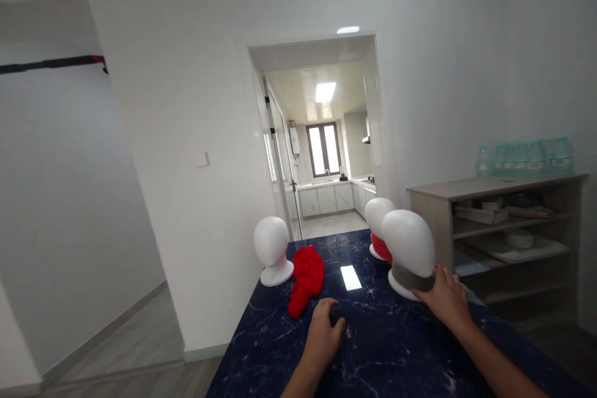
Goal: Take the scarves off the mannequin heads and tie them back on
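Observation:
My right hand (445, 295) is at the neck of the nearest white mannequin head (408, 242), thumb at the front by the base and fingers round the right side. A grey-green cloth band (410, 280) wraps that neck. My left hand (324, 329) hovers over the dark blue table, fingers curved and thumb apart, holding nothing. Just beyond it lies a crumpled red knitted cloth (308, 273), possibly a hat or scarf. Beside the cloth stands another white mannequin head (272, 249). A third mannequin head (379, 214), partly hidden, has red cloth (380, 247) at its neck.
The blue marble-patterned table (373, 348) reflects a bright ceiling light. To the right, a wooden shelf unit (494, 185) carries several water bottles (532, 158) on top and boxes inside. A doorway past the table opens onto a kitchen (326, 196).

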Motion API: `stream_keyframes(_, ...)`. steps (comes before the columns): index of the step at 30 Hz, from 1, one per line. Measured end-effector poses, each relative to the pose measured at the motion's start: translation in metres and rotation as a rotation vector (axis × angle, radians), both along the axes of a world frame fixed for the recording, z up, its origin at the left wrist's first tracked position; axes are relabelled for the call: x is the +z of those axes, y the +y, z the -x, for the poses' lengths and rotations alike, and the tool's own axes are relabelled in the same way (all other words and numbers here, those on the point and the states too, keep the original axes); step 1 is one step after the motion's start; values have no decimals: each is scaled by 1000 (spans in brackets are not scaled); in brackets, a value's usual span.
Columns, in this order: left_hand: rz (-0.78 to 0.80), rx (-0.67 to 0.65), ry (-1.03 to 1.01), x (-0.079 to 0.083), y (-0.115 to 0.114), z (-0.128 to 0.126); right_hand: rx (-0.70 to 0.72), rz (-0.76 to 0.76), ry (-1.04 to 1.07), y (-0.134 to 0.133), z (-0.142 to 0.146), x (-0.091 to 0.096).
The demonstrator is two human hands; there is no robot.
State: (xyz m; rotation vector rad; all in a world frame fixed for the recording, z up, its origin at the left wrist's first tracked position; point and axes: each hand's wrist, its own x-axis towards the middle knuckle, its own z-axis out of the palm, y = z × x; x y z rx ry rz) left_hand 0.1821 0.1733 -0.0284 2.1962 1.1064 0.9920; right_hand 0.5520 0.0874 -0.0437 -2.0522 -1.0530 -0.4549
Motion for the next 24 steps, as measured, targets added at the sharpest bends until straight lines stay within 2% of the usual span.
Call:
stream_keyframes(3,-54,249,152,7,18,15,0,94,-138,-27,15,-28)
stream_keyframes(5,-31,420,316,14,32,29,30,91,-210,-41,28,-41)
stream_keyframes(7,10,518,427,22,43,44,63,67,-256,-50,40,-44)
stream_keyframes(9,37,532,439,30,52,57,98,57,-274,-53,48,-38)
stream_keyframes(12,56,458,339,48,59,69,152,60,-263,-52,53,-28)
stream_keyframes(14,52,371,229,66,59,73,191,59,-243,-50,54,-25)
stream_keyframes(20,39,85,-161,144,47,69,321,82,-163,-53,60,-18)
stream_keyframes(24,138,-56,-338,188,24,56,477,2,19,-57,83,3)
